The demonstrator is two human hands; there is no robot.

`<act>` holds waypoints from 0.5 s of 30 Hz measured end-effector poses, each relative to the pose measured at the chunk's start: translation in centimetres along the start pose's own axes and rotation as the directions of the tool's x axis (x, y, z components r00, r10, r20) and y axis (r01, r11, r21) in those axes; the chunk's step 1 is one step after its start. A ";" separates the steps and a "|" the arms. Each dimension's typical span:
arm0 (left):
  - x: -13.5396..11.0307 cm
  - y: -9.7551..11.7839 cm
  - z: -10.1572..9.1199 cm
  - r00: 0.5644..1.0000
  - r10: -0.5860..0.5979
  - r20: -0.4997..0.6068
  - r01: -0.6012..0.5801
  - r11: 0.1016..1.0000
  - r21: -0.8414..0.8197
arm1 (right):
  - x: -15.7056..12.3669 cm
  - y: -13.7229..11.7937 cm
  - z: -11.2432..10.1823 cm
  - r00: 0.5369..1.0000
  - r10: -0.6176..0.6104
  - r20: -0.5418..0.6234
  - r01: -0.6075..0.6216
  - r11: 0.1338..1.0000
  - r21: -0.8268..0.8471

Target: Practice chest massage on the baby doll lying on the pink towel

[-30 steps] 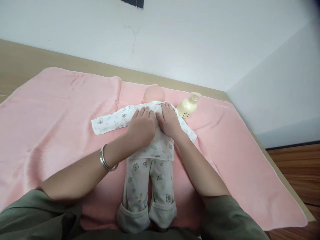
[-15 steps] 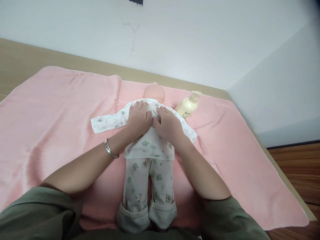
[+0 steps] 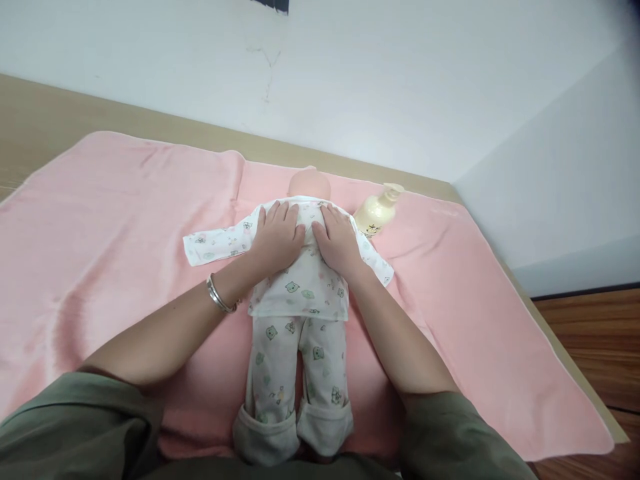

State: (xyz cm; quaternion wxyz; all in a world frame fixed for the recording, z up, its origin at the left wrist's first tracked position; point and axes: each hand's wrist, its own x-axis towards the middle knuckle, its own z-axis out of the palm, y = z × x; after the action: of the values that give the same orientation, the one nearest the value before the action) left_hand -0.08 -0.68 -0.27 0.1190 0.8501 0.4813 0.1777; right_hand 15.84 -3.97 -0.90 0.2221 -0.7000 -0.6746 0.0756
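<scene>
A baby doll (image 3: 300, 293) in white printed pyjamas lies face down on a pink towel (image 3: 110, 227), its bald head (image 3: 310, 181) toward the wall. My left hand (image 3: 277, 233) lies flat on the doll's upper back, fingers stretched toward the neck. A silver bangle is on that wrist. My right hand (image 3: 337, 237) lies flat beside it on the right of the back, fingers also extended. The thumbs nearly meet over the spine. Neither hand holds anything.
A cream pump bottle (image 3: 377, 212) lies on the towel just right of the doll's shoulder. The towel covers a wooden table (image 3: 45, 113) set against a white wall. The table's right edge drops to a wooden floor (image 3: 595, 333).
Both hands slid up the doll's back toward the shoulders, bunched inward half a second ago, and now lie flat with fingers straight near the neck.
</scene>
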 end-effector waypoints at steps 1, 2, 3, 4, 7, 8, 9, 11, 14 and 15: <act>-0.1 0.2 -0.2 1.000 0.007 0.019 -0.008 1.000 0.019 | 0.0 0.0 0.0 1.000 -0.003 -0.003 0.003 1.000 0.001; -0.3 0.4 -0.5 0.999 0.013 0.031 -0.014 0.999 0.036 | 0.0 0.0 0.0 1.000 -0.004 -0.005 0.004 1.000 0.000; -0.6 0.6 -0.7 0.999 0.019 0.033 -0.021 0.999 0.050 | 0.0 0.1 -0.1 1.000 -0.005 -0.004 0.005 1.000 -0.002; -0.9 0.9 -1.0 0.999 0.027 0.025 -0.029 0.998 0.063 | 0.1 0.1 -0.1 1.000 -0.006 0.001 0.006 1.000 -0.007; -1.5 1.4 -1.9 0.993 0.112 0.019 -0.114 0.988 0.100 | 0.1 -0.1 -0.6 1.000 -0.017 0.024 0.018 0.999 -0.031; -1.6 1.5 -2.3 0.987 0.156 0.033 -0.159 0.982 0.106 | 0.1 -0.2 -0.8 0.999 -0.023 0.030 0.025 0.999 -0.041; -1.5 1.4 -2.6 0.978 0.202 0.058 -0.207 0.972 0.108 | 0.1 -0.3 -1.0 0.999 -0.028 0.032 0.030 0.998 -0.052; -1.2 1.1 -3.2 0.948 0.294 0.120 -0.307 0.944 0.120 | -0.2 -0.8 -1.4 0.999 -0.038 0.027 0.040 0.996 -0.080; -0.2 0.2 -3.3 0.886 0.423 0.190 -0.456 0.868 0.198 | -1.2 -2.1 -1.8 0.998 -0.052 -0.021 0.048 0.989 -0.139; 0.1 -0.1 -3.0 0.869 0.454 0.198 -0.492 0.840 0.229 | -1.7 -2.7 -1.9 0.998 -0.055 -0.039 0.048 0.986 -0.162</act>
State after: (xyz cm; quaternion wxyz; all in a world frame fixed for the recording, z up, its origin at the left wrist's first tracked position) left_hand -1.36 -0.41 2.47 -0.0141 0.9607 0.2667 0.0756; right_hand 14.01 -6.01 1.60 0.1814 -0.6993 -0.6915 -0.0004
